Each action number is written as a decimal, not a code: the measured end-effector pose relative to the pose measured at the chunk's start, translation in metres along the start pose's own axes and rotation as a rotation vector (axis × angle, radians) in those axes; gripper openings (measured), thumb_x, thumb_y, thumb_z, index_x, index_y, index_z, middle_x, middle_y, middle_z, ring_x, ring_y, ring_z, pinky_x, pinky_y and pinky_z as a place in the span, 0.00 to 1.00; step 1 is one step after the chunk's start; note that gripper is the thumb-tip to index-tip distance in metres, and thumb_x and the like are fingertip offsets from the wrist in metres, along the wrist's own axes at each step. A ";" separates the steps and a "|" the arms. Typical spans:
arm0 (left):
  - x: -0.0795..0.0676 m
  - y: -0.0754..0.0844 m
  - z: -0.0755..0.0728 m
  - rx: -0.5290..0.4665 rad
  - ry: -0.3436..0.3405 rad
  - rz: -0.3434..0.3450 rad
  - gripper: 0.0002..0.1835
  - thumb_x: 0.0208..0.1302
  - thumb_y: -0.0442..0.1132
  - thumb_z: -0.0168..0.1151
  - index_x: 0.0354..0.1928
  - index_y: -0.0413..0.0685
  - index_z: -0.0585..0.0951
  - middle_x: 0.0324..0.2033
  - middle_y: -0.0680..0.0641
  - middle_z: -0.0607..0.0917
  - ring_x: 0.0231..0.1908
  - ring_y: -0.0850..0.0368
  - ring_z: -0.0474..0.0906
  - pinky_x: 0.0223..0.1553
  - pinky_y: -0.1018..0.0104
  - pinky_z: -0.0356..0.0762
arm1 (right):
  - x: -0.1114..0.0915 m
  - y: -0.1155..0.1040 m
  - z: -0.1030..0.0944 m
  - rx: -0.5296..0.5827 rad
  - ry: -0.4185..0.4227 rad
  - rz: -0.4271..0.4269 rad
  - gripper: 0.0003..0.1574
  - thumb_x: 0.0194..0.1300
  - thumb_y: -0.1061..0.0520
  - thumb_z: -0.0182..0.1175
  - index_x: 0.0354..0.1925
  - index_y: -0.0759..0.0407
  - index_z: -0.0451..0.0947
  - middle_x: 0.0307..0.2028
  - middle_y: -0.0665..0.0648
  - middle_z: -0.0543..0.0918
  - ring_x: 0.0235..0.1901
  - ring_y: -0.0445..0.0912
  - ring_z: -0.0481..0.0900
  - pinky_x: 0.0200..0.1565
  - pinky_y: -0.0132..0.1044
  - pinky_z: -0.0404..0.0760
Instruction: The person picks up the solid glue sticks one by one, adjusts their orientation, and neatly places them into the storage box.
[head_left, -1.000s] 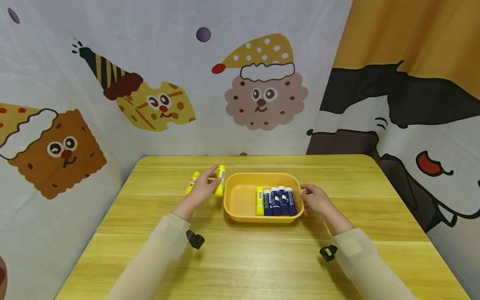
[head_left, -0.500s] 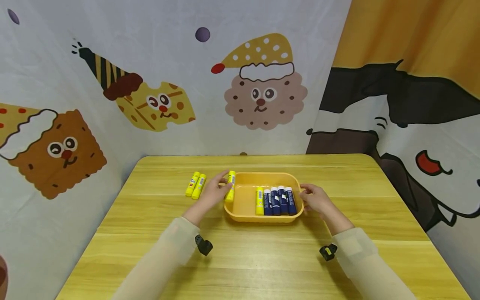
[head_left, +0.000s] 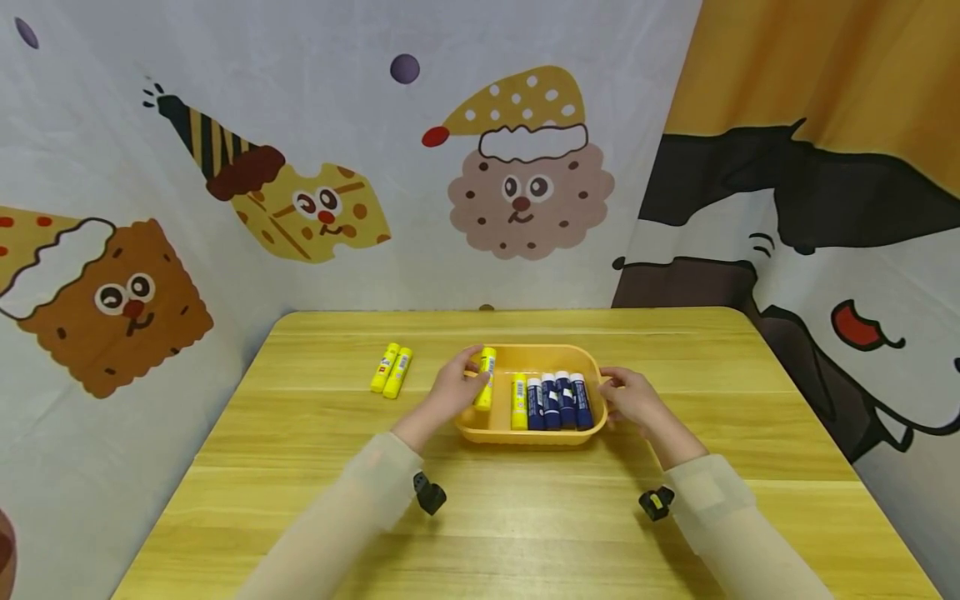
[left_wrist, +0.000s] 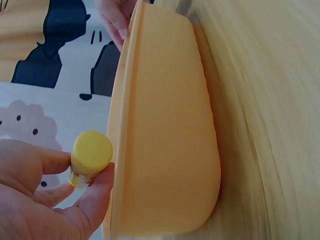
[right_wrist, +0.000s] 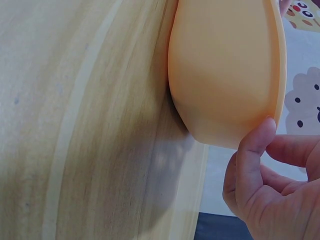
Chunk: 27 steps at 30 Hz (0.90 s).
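Note:
My left hand (head_left: 454, 387) pinches a yellow glue stick (head_left: 486, 379) between thumb and fingers, over the left part of an orange plastic tray (head_left: 480, 435). The left wrist view shows its yellow end (left_wrist: 92, 151) beside the tray's rim. Inside the tray, one yellow glue stick (head_left: 519, 402) lies alongside several dark blue glue sticks (head_left: 551, 404) with white caps, grouped toward the right. My right hand (head_left: 632, 397) grips the tray's right end; in the right wrist view its thumb and fingers hold the rim (right_wrist: 278, 112).
Two more yellow glue sticks (head_left: 385, 367) lie side by side on the wooden table (head_left: 525, 517), left of the tray. Behind the table hangs a cloth (head_left: 337, 100) printed with cartoon figures. A black camera is strapped to each wrist.
My left hand has carried the yellow glue stick rightward from beside the tray to over its inside, uncovering a second glue stick on the table. My right hand has stayed at the tray's end.

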<state>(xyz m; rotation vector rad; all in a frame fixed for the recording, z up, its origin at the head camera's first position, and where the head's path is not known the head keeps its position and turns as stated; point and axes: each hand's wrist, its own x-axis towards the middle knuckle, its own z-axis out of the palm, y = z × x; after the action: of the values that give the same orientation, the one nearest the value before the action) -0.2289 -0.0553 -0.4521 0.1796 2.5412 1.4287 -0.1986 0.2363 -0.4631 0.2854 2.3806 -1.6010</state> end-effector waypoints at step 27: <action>0.004 0.007 0.039 0.097 0.006 -0.090 0.29 0.63 0.35 0.60 0.66 0.46 0.67 0.37 0.44 0.77 0.29 0.56 0.72 0.26 0.69 0.73 | -0.002 -0.002 0.000 0.005 -0.012 -0.002 0.29 0.72 0.63 0.45 0.68 0.70 0.56 0.43 0.62 0.66 0.29 0.46 0.73 0.31 0.46 0.82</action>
<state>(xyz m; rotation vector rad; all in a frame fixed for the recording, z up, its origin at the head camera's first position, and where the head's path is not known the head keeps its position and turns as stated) -0.2230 -0.0191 -0.4663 0.0755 2.5894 1.2769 -0.1975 0.2356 -0.4607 0.2742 2.3690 -1.6048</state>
